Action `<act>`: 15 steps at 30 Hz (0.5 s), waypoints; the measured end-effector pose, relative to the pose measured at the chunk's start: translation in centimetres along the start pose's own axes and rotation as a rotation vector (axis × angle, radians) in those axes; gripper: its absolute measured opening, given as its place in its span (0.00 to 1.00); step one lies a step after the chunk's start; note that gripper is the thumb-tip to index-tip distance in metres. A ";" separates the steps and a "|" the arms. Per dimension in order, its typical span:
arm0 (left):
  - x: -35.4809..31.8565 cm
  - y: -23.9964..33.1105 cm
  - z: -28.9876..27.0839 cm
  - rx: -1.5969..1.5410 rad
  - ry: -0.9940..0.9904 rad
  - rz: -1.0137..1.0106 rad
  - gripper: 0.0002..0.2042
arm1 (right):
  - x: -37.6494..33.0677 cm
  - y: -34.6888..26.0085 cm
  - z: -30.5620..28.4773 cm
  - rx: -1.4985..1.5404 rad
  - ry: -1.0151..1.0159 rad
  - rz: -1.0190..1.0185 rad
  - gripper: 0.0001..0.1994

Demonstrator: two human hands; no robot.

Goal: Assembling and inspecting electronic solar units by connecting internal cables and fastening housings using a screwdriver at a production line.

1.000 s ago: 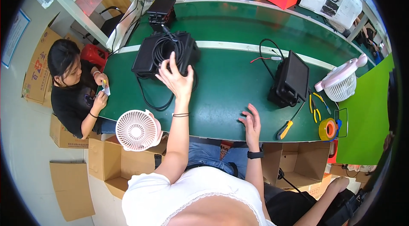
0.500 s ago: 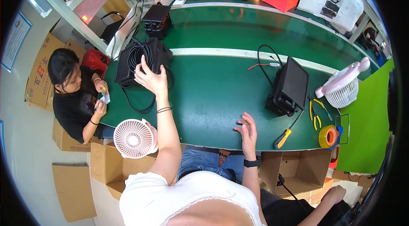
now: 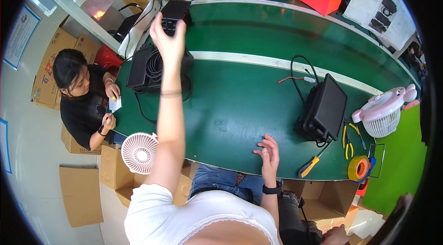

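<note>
My left hand point(image 3: 169, 42) is stretched out to the far left, thumb and fingers spread, with nothing held. Its fingertips overlap a small black box point(image 3: 178, 8) behind; whether they touch it I cannot tell. Under my left wrist sits a larger black case point(image 3: 139, 70) with a coil of black cable point(image 3: 153, 67) on top. My right hand point(image 3: 268, 156) hovers over the table's near edge, fingers loosely bent and apart, also holding nothing. To its right stands another black case point(image 3: 326, 108) with a cable and a red wire. A screwdriver point(image 3: 308, 167) with a yellow handle lies in front of that case.
Pliers point(image 3: 347, 141), yellow tape point(image 3: 358, 169) and a pink-white fan point(image 3: 380, 118) are at the right of the green table point(image 3: 230, 106). A white fan point(image 3: 139, 153) stands near my left arm. A co-worker point(image 3: 83, 99) holds paper at the left. Cardboard boxes point(image 3: 323, 199) lie below.
My left hand has moved from the coiled cable farther away, up to the small black box. My right hand has hardly moved. The view has shifted slightly.
</note>
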State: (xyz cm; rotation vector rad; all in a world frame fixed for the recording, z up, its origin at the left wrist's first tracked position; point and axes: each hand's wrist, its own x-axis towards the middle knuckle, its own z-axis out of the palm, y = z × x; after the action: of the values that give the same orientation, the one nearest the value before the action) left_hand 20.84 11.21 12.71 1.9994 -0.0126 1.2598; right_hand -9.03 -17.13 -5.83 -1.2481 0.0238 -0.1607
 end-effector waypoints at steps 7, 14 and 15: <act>13.3 -16.9 6.0 0.199 -0.514 -0.459 0.36 | 0.2 -0.1 0.1 -0.061 0.012 -0.013 0.10; 15.2 -37.5 9.9 0.643 -1.059 0.423 0.20 | -0.6 -0.2 0.2 -0.145 -0.004 -0.065 0.10; 20.1 -38.9 8.0 0.632 -1.022 0.630 0.20 | -0.7 -1.1 0.5 -0.098 -0.032 -0.129 0.10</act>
State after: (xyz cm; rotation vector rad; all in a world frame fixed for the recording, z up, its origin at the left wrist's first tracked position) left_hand 52.15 41.49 3.57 3.1529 -0.8850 0.4167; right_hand -9.79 -16.91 -4.68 -1.3508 -0.0773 -0.2543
